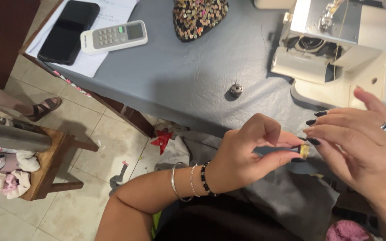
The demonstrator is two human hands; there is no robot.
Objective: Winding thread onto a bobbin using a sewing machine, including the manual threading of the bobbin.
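Observation:
My left hand and my right hand meet in front of me, fingertips together on a small round bobbin wound with yellowish thread. Both pinch it between thumb and fingers, just off the table's near edge. A small metal bobbin case lies alone on the grey table cover, a little beyond my left hand. The white sewing machine stands at the far right with its bobbin compartment open.
A black phone and a white remote control lie on papers at the table's far left. A sequinned dark piece sits at the back. Grey cloth covers my lap. A wooden stool and someone's sandalled foot are on the tiled floor.

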